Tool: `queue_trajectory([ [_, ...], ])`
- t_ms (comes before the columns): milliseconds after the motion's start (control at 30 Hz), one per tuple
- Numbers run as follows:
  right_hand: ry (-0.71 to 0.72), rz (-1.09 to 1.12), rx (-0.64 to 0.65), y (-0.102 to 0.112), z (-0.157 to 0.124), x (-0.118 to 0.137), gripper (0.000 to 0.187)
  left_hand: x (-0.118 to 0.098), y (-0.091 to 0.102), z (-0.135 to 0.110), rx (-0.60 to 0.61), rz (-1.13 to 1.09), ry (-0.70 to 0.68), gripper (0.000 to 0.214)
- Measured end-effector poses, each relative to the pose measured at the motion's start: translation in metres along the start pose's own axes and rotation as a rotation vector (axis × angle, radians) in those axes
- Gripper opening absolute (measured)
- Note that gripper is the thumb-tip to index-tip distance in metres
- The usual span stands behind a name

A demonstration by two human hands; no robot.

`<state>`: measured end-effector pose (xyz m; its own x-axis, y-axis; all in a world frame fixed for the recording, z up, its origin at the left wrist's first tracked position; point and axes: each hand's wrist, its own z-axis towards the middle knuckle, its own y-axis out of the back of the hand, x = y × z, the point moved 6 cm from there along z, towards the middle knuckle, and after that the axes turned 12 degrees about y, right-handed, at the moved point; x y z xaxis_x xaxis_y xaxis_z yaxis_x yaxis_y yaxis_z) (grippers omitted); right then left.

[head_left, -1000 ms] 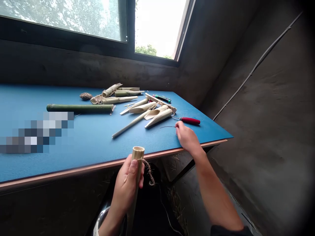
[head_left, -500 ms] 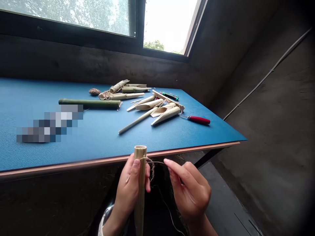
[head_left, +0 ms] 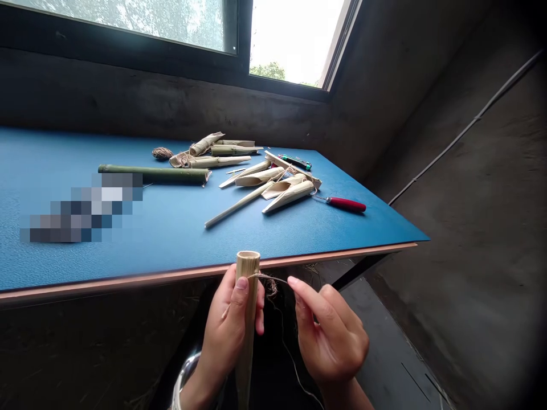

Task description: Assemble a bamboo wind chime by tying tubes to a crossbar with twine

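My left hand [head_left: 228, 333] grips an upright pale bamboo tube [head_left: 248, 307] just below the table's front edge. A rough twine bundle [head_left: 271, 288] hangs at the tube's far side, and a loose strand trails down from it. My right hand [head_left: 331, 336] is beside the tube, pinching the end of a thin strand [head_left: 269, 279] that runs across to the tube. The strand's turns behind the tube are hidden.
Beyond the hands lies a blue-topped table [head_left: 171, 245] with a tan edge. Cut bamboo pieces [head_left: 273, 185], a green bamboo length [head_left: 154, 175], a twine ball [head_left: 162, 152] and a red-handled tool [head_left: 347, 204] lie on it. A pixelated patch [head_left: 81, 210] covers part of the tabletop.
My right hand has moved from the tabletop to the bamboo tube and now pinches the thin strand. The tube has stayed in my left hand, and the view has tilted slightly.
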<state>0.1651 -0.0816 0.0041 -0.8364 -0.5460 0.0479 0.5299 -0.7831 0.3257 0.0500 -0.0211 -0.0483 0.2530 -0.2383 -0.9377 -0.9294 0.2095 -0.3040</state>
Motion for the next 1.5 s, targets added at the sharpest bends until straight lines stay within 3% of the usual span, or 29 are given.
queue_trajectory([
  [1500, 0.084, -0.065, -0.049, 0.0047, -0.0047, 0.0036, 0.033, -0.0005, -0.0032, -0.0021, -0.01, 0.054, -0.034, 0.031],
])
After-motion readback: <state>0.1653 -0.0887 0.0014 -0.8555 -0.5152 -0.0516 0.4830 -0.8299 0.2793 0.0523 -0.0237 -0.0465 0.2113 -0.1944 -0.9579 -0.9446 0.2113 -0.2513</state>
